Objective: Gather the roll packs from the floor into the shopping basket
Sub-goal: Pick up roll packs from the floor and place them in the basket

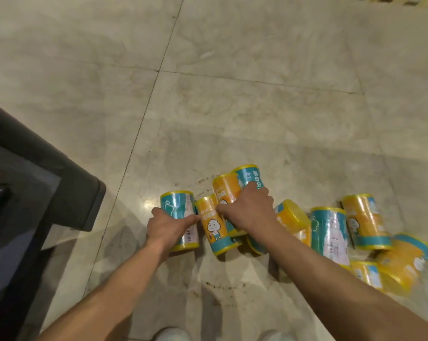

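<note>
Several yellow, orange and teal roll packs lie on the tiled floor in the head view. My left hand grips the leftmost teal pack. Beside it lies an orange pack with a cartoon figure. My right hand reaches over a small cluster and curls round an orange pack and a teal pack behind it. More packs lie to the right, among them a teal one and an orange one. No shopping basket is in view.
A dark grey fixture with a rounded corner stands at the left, close to my left arm. Pale marble floor tiles stretch ahead. The toes of my shoes show at the bottom edge. Yellow-black tape marks the far top right.
</note>
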`<state>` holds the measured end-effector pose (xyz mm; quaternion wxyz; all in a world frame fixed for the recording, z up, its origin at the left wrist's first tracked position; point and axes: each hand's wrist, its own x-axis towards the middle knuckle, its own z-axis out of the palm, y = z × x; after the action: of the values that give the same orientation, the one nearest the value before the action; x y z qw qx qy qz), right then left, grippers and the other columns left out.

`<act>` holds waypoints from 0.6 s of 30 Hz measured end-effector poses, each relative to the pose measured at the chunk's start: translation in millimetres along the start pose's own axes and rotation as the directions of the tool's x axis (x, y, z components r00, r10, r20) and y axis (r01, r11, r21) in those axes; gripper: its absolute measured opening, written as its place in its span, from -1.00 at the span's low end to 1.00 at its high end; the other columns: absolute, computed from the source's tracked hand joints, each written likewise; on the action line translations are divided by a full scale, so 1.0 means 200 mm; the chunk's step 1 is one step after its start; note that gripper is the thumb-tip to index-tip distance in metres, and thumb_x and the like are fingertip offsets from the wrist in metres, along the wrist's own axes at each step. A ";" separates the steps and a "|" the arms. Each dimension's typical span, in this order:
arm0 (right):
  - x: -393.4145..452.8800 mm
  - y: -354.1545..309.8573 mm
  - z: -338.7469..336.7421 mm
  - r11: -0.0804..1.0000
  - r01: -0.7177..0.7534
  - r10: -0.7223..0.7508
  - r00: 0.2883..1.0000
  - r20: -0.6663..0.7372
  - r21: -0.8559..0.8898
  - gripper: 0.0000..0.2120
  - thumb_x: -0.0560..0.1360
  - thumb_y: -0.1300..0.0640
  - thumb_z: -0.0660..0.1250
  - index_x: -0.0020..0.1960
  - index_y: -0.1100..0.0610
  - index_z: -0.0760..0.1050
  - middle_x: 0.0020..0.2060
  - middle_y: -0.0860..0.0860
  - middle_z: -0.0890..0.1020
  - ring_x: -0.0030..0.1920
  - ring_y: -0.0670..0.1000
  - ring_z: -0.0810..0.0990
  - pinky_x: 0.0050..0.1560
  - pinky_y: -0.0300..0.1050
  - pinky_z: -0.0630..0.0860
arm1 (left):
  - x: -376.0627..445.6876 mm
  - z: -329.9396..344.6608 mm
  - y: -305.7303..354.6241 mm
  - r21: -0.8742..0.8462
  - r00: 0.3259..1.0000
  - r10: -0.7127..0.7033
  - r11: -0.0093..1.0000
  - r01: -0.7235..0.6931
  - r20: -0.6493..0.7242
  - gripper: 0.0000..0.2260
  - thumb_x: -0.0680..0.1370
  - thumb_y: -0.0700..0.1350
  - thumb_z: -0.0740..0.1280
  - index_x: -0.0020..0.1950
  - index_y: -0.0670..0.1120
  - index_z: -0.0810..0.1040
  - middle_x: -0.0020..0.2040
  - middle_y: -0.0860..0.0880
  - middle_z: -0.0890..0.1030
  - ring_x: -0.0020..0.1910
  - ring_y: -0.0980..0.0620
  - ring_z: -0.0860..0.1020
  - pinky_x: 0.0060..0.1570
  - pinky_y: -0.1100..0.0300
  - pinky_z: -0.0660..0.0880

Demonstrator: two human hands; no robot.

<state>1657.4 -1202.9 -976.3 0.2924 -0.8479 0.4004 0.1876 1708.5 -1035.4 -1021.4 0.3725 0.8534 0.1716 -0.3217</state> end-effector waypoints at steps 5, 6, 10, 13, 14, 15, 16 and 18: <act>0.00 0.00 -0.02 1.000 -0.024 0.024 0.999 -0.021 0.010 -0.17 0.35 -0.30 0.46 0.41 0.20 0.35 0.30 0.22 0.42 0.28 0.22 0.47 0.25 0.04 0.44 | -0.01 -0.06 0.08 0.051 0.996 0.076 0.996 -0.074 -0.039 -0.26 0.38 0.08 0.59 0.35 -0.18 0.28 0.16 -0.16 0.51 -0.01 -0.11 0.52 -0.12 0.08 0.47; 0.00 0.00 -0.03 0.999 -0.027 0.028 0.999 -0.023 0.030 -0.17 0.35 -0.30 0.45 0.40 0.20 0.37 0.29 0.21 0.44 0.26 0.21 0.48 0.24 0.03 0.45 | -0.02 -0.07 0.11 0.049 0.996 0.086 0.995 -0.084 -0.035 -0.28 0.38 0.07 0.58 0.34 -0.18 0.28 0.13 -0.15 0.51 -0.04 -0.10 0.51 -0.16 0.11 0.45; -0.01 -0.03 -0.11 0.992 -0.003 0.009 0.999 -0.046 0.128 -0.26 0.35 -0.24 0.46 0.32 0.22 0.36 0.17 0.15 0.53 0.22 0.22 0.52 0.26 0.08 0.49 | -0.05 -0.11 0.20 0.030 0.989 0.150 0.988 -0.150 0.004 -0.35 0.40 0.06 0.57 0.29 -0.12 0.27 0.06 -0.09 0.51 -0.15 0.00 0.54 -0.34 0.18 0.44; -0.02 -0.07 -0.22 0.966 0.013 -0.002 0.999 -0.043 0.260 -0.33 0.37 -0.17 0.48 0.28 0.21 0.35 0.08 0.10 0.53 0.14 0.17 0.56 0.07 0.02 0.54 | -0.09 -0.16 0.31 -0.031 0.979 0.201 0.979 -0.200 0.029 -0.36 0.37 0.08 0.57 0.25 -0.06 0.27 0.04 -0.05 0.53 -0.10 0.02 0.56 -0.32 0.18 0.47; -0.04 -0.08 -0.27 0.950 0.016 -0.003 0.999 -0.040 0.312 -0.35 0.38 -0.16 0.48 0.27 0.21 0.36 0.05 0.08 0.54 0.08 0.13 0.57 -0.05 -0.05 0.52 | -0.11 -0.18 0.35 -0.065 0.974 0.223 0.973 -0.220 0.034 -0.36 0.37 0.07 0.58 0.25 -0.05 0.28 0.05 -0.04 0.53 -0.08 0.02 0.57 -0.29 0.17 0.50; -0.05 -0.09 -0.31 0.932 0.016 -0.002 0.999 -0.039 0.361 -0.37 0.39 -0.15 0.49 0.26 0.19 0.37 0.02 0.05 0.55 0.02 0.09 0.58 -0.15 -0.09 0.50 | -0.14 -0.21 0.40 -0.101 0.970 0.241 0.967 -0.236 0.042 -0.37 0.37 0.05 0.58 0.25 -0.04 0.28 0.06 -0.02 0.54 -0.06 0.02 0.57 -0.25 0.14 0.53; -0.08 -0.10 -0.37 0.912 0.014 0.000 0.999 -0.034 0.410 -0.40 0.39 -0.13 0.50 0.25 0.17 0.38 -0.01 0.03 0.55 -0.04 0.04 0.59 -0.21 -0.10 0.50 | -0.19 -0.25 0.44 -0.137 0.965 0.256 0.959 -0.246 0.056 -0.37 0.37 0.04 0.58 0.26 -0.02 0.29 0.06 -0.01 0.54 -0.04 0.03 0.58 -0.19 0.12 0.56; -0.16 -0.12 -0.48 0.853 -0.005 0.013 1.000 -0.012 0.521 -0.41 0.37 -0.10 0.52 0.25 0.13 0.37 0.02 0.03 0.59 -0.06 0.03 0.63 -0.12 -0.01 0.62 | -0.31 -0.34 0.55 -0.191 0.952 0.290 0.945 -0.267 0.100 -0.37 0.37 0.01 0.59 0.28 0.01 0.30 0.09 0.02 0.55 0.01 0.02 0.60 -0.12 0.09 0.58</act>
<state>1664.1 -1234.7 -877.5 0.5072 -0.7366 0.4424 0.0672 1751.0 -1060.9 -886.9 0.4978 0.8109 0.0526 -0.3031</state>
